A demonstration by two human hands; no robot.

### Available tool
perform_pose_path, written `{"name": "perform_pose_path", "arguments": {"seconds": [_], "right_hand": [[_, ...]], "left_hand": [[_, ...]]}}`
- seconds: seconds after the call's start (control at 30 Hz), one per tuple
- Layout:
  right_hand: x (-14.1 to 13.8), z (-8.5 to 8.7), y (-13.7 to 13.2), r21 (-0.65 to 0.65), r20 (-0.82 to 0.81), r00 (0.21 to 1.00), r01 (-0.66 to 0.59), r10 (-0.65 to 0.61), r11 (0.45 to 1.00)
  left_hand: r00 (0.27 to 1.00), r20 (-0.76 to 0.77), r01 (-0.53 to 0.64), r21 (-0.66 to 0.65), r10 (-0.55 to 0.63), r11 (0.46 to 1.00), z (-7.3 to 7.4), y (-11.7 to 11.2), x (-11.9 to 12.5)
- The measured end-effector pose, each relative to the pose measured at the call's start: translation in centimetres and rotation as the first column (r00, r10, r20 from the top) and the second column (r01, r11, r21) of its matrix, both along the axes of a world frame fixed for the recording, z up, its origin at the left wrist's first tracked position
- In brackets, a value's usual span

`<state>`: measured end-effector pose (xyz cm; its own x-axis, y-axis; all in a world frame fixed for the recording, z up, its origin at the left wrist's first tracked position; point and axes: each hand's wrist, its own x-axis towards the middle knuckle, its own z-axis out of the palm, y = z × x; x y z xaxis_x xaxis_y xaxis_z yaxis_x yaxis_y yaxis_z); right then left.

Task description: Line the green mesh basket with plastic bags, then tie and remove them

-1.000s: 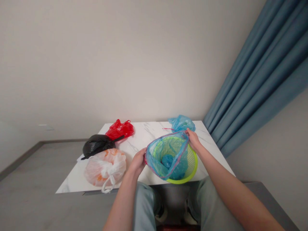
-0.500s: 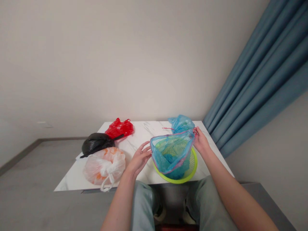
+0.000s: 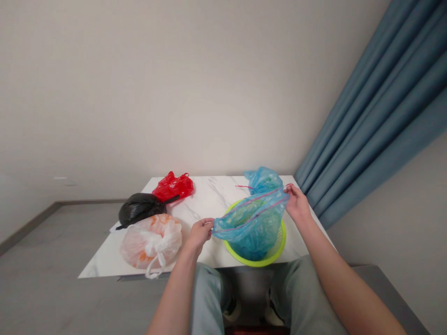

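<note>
A translucent blue plastic bag point(image 3: 253, 228) with a pink drawstring hem hangs over a lime-green mesh basket point(image 3: 256, 261), covering most of its opening. My left hand point(image 3: 199, 235) pinches the bag's left corner, and my right hand point(image 3: 296, 203) grips the hemmed edge at the upper right. Stretched between them, the bag's mouth is pulled nearly flat. The inside of the basket shows only dimly through the plastic. A second, bunched blue bag point(image 3: 263, 180) lies just behind the basket, beyond my right hand.
A white marble table point(image 3: 206, 200) holds a red plastic bag point(image 3: 173, 187), a knotted black bag point(image 3: 139, 209) and a white bag with orange contents point(image 3: 151, 242) at its left. A blue curtain point(image 3: 366, 107) hangs to the right. My knees show below the table edge.
My left hand has closed back onto the bag's left corner, and my right hand has moved right. The bag's mouth is now stretched flatter across the basket.
</note>
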<state>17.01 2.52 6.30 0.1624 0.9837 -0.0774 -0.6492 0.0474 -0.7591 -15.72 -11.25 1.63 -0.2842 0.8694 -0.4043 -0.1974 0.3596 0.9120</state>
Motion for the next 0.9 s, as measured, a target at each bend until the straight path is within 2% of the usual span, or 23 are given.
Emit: {"name": "perform_pose_path", "arguments": {"seconds": [0.13,0.2,0.3,0.37,0.47,0.57,0.67,0.8,0.9], "right_hand": [[0.8,0.0,0.2,-0.027,-0.111,0.994,-0.019,0.015,0.999],[0.8,0.2,0.1,-0.042,-0.133,0.991,-0.038,0.032,0.998],[0.6,0.3,-0.2,-0.068,-0.139,0.988,-0.079,0.069,0.995],[0.3,0.4,-0.4,-0.078,-0.116,0.988,-0.107,0.098,0.991],[-0.3,0.4,-0.8,-0.073,-0.050,0.992,-0.119,0.116,0.990],[-1.1,0.4,-1.0,-0.046,0.001,0.995,-0.095,0.095,0.994],[-1.7,0.3,-1.0,-0.015,0.042,0.996,-0.081,0.082,0.997],[-2.1,0.3,-0.9,-0.009,0.007,0.995,-0.103,0.103,0.995],[-2.2,0.3,-0.7,-0.039,-0.032,0.994,-0.102,0.101,0.994]], "left_hand": [[0.996,-0.092,0.007,0.014,-0.005,1.000,0.2,-0.1,0.4],[0.998,-0.060,0.032,0.001,-0.031,1.000,0.4,-0.1,0.6],[0.982,0.177,0.060,0.038,-0.066,0.997,1.0,0.0,0.6],[0.917,0.394,0.026,0.113,-0.069,0.993,1.5,0.1,0.4],[0.776,0.631,-0.133,0.201,-0.025,0.970,2.4,0.3,0.1],[0.702,0.712,-0.268,0.250,0.011,0.931,3.0,0.4,0.0],[0.726,0.687,-0.291,0.288,0.014,0.912,3.3,0.4,0.2],[0.787,0.615,-0.209,0.329,-0.041,0.921,3.2,0.4,0.5],[0.806,0.588,-0.172,0.352,-0.074,0.920,3.2,0.3,0.7]]}}
